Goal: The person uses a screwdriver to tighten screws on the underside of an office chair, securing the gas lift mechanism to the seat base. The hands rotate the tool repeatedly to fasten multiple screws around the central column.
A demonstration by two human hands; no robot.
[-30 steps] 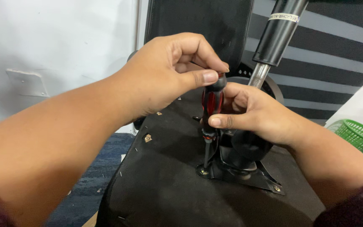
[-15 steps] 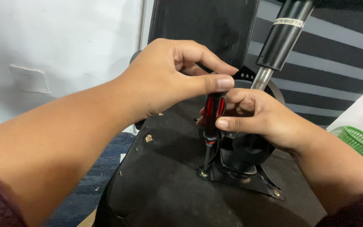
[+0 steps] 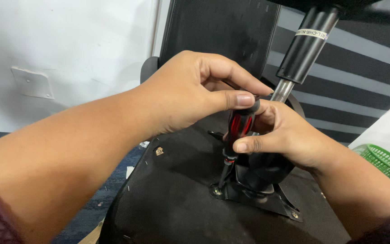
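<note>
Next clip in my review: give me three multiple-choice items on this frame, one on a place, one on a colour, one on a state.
1. Where does the screwdriver tip rest?
A. on a screw in the metal bracket
B. in the green basket
C. on the wall plate

2. What colours is its handle?
A. blue and white
B. red and black
C. all yellow

3. How is the screwdriver held?
A. lying loose on the seat
B. by one hand only
C. by both hands

Answers:
1 A, the shaft meets the bracket corner.
2 B, red panels show on black.
3 C, the left hand caps the top and the right hand fingers grip the handle.
</note>
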